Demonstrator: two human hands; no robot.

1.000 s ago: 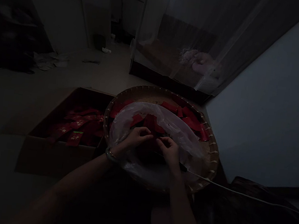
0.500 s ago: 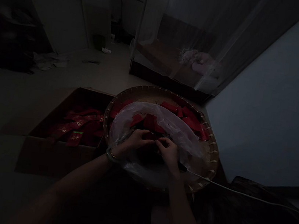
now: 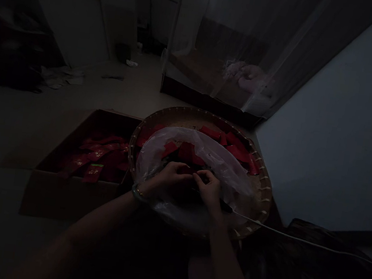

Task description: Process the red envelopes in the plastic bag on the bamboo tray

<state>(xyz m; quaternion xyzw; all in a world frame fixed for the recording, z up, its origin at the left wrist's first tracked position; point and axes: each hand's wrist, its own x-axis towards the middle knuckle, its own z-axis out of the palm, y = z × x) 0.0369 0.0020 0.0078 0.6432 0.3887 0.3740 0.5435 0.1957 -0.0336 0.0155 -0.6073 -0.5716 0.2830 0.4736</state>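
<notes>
In the dim head view my left hand (image 3: 174,174) and my right hand (image 3: 210,190) meet over a round woven basket (image 3: 266,194). Between their fingertips is a small red packet (image 3: 186,170), mostly hidden by the fingers. Both hands are closed in a pinch. A clear plastic bag (image 3: 180,134) spreads open beneath them, with several red packets (image 3: 187,151) inside. Below my right hand lies the dark end of a corded thing (image 3: 227,206); its kind is too dark to make out.
More red packets (image 3: 237,152) lie along the basket's far right side. Left of it stands an open cardboard box (image 3: 71,192) holding many red packets (image 3: 97,154) with gold print. A white cord (image 3: 296,238) runs right. Behind are a netted bed (image 3: 212,99) and a wall (image 3: 337,147).
Almost nothing differs. My hands keep their pinch at nearly the same spot, with only a slight shift of the fingers.
</notes>
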